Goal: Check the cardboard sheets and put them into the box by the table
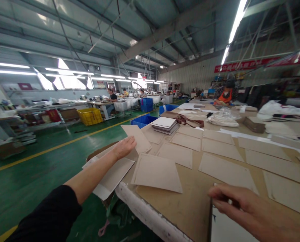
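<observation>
My left hand [125, 148], at the table's left edge, is closed on a beige cardboard sheet [138, 138], which it holds tilted. Below that wrist lies a stack of pale sheets [116, 174]. Another beige cardboard piece [156, 173], slightly bent, rests on the table corner to the right. My right hand [237, 203] is at the near right with thumb and fingers curled together. A small pale spot shows between its fingers, but I cannot make out what it is. Under this hand is a white panel [224, 223] with a dark edge and a blue mark.
Rows of beige cardboard pieces [221, 168] cover the brown tabletop [182, 208]. Farther back are a stack of white-topped boards [165, 125], brown straps [187, 120] and plastic-wrapped goods [222, 118]. Blue bins [142, 120] stand left of the table. A person [227, 94] is across it.
</observation>
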The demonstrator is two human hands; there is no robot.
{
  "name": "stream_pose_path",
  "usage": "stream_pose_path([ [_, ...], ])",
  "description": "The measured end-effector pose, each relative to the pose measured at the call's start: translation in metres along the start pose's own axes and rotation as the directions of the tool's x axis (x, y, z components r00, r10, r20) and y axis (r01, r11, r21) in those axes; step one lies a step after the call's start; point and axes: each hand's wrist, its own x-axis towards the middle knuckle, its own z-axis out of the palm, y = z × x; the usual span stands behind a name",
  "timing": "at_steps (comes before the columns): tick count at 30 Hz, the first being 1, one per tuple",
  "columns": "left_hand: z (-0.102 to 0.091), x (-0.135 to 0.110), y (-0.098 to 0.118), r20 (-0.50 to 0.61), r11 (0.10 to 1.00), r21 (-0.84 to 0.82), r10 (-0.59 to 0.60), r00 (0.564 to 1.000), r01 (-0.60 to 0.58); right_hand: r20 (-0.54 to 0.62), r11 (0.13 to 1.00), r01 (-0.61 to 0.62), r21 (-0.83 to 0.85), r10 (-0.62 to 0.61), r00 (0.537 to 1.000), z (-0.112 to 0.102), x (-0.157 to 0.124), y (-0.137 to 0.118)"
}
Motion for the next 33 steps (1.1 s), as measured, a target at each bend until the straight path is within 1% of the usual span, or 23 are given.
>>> stream_pose_path([
  [1,0.0,-0.001,0.001,-0.008,1.0,0.001,0.001,1.0,-0.001,0.027,0.997,0.044,-0.06,-0.042,0.999,-0.001,0.021,-0.01],
  [3,-0.001,-0.002,0.002,-0.026,1.0,0.007,0.014,1.0,-0.014,0.11,0.984,0.106,-0.146,-0.091,0.99,0.002,0.067,-0.022],
  [4,-0.003,-0.002,0.003,-0.039,1.0,0.011,0.025,0.999,-0.024,0.179,0.969,0.152,-0.195,-0.117,0.977,0.007,0.089,-0.025],
  [6,-0.008,-0.002,0.004,-0.079,0.999,0.022,0.049,0.996,-0.048,0.222,0.957,0.176,-0.232,-0.124,0.967,0.02,0.13,-0.026],
  [8,-0.012,-0.002,0.004,-0.14,0.997,0.04,0.077,0.987,-0.072,0.269,0.947,0.194,-0.255,-0.123,0.955,0.034,0.163,-0.026],
  [11,-0.009,-0.004,0.001,-0.244,0.993,0.071,0.113,0.963,-0.099,0.316,0.932,0.215,-0.293,-0.118,0.941,0.052,0.197,-0.031],
  [14,0.005,-0.005,-0.004,-0.296,0.977,0.156,0.185,0.937,-0.144,0.333,0.916,0.202,-0.346,-0.082,0.939,0.068,0.215,-0.04],
  [17,0.018,-0.006,-0.004,-0.305,0.968,0.205,0.204,0.93,-0.145,0.366,0.881,0.226,-0.415,-0.066,0.928,0.085,0.22,-0.044],
  [20,0.023,-0.008,-0.006,-0.289,0.978,0.179,0.157,0.944,-0.107,0.4,0.795,0.328,-0.51,-0.118,0.909,0.103,0.22,-0.037],
  [22,0.025,-0.008,-0.011,-0.291,0.98,0.187,0.123,0.949,-0.069,0.415,0.748,0.39,-0.536,-0.169,0.894,0.115,0.218,-0.029],
  [25,0.026,-0.007,-0.026,-0.307,0.978,0.206,0.095,0.947,-0.031,0.399,0.738,0.417,-0.531,-0.217,0.891,0.128,0.215,-0.021],
  [27,0.019,-0.004,-0.033,-0.313,0.987,0.159,0.031,0.949,0.021,0.377,0.736,0.42,-0.532,-0.238,0.895,0.13,0.214,-0.02],
  [29,-0.001,0.003,-0.034,-0.329,0.987,0.054,-0.124,0.936,0.15,0.347,0.738,0.447,-0.506,-0.3,0.888,0.124,0.212,-0.025],
  [30,-0.016,0.008,-0.032,-0.335,0.969,-0.012,-0.235,0.912,0.245,0.317,0.755,0.466,-0.461,-0.351,0.881,0.118,0.209,-0.028],
  [31,-0.034,0.013,-0.026,-0.337,0.93,-0.09,-0.364,0.868,0.355,0.263,0.795,0.473,-0.381,-0.397,0.879,0.11,0.205,-0.033],
  [32,-0.054,0.02,-0.019,-0.328,0.867,-0.168,-0.498,0.803,0.469,0.19,0.843,0.464,-0.273,-0.426,0.885,0.101,0.199,-0.037],
  [33,-0.076,0.027,-0.01,-0.298,0.774,-0.264,-0.633,0.714,0.576,0.108,0.883,0.443,-0.152,-0.431,0.896,0.091,0.191,-0.041],
])
